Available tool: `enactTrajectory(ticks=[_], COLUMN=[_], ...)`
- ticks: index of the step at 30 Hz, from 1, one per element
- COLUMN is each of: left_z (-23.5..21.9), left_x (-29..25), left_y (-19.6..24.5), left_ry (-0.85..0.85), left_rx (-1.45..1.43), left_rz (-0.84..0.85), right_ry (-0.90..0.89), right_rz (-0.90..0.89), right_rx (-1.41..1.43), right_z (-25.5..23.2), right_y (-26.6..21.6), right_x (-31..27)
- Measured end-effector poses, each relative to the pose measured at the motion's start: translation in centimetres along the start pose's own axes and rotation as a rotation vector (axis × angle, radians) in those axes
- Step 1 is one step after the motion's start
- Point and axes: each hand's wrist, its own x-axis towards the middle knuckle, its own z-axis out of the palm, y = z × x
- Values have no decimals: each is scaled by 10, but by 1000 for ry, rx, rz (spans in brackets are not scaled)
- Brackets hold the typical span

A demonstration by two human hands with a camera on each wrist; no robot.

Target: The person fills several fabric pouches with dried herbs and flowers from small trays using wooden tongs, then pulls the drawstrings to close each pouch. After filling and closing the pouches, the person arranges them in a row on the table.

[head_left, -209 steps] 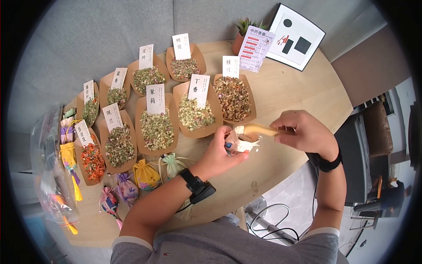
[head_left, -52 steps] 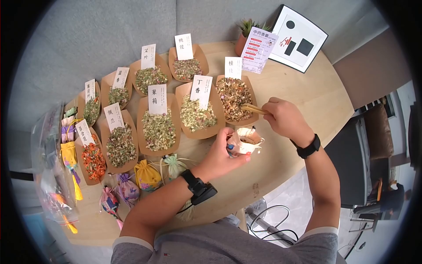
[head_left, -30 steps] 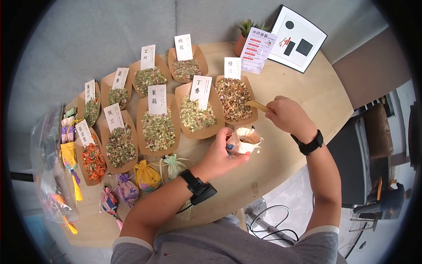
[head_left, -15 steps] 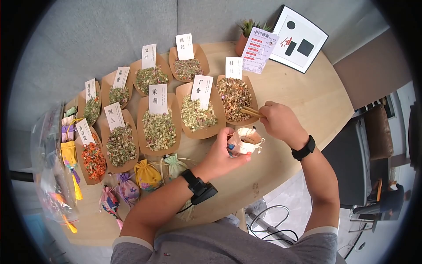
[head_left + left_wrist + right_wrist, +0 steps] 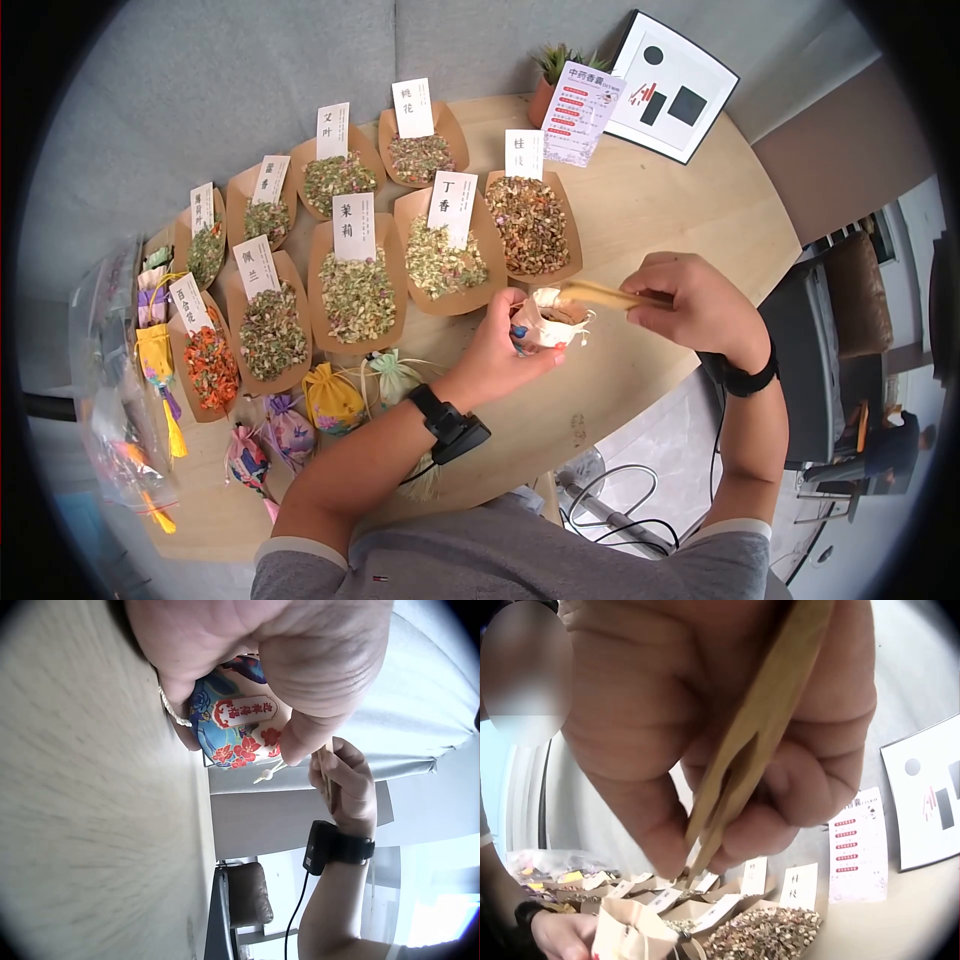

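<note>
In the head view my left hand grips a small open cloth pouch with a drawstring; the left wrist view shows its blue side with red flowers. My right hand pinches wooden tweezers, whose tips are at the pouch's mouth. The right wrist view has the tweezers large, their tips close together above the pouch. Whether anything is between the tips cannot be told. Just behind the pouch stands a paper tray of brown chopped herbs.
More labelled trays of dried herbs, such as one of orange petals, stand to the left. Several tied pouches, one yellow, lie along the front left. A potted plant, a printed card and a frame are at the back right.
My right hand has moved the tweezers from the brown herb tray toward me and to the right, bringing their tips to the pouch. My left hand keeps its hold on the pouch.
</note>
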Motion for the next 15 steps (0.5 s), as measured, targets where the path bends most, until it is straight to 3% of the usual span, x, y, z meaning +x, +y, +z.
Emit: enactTrajectory(ticks=[2,5,7,15], left_z=[0,-2,-1,-2], left_x=[0,1,1,1], left_y=[1,-6,-8,-3], left_ry=[3,-3,-3,-36], left_rx=[22,23,9,-55], left_rz=[-6,4,10,-27], right_ry=[-32,103,180,133], right_rz=[-3,-99,-182,-230], right_rx=[-21,-41,-216,-459], right_z=[3,11,19,48], right_y=[6,16,23,43], right_x=[3,21,40,97])
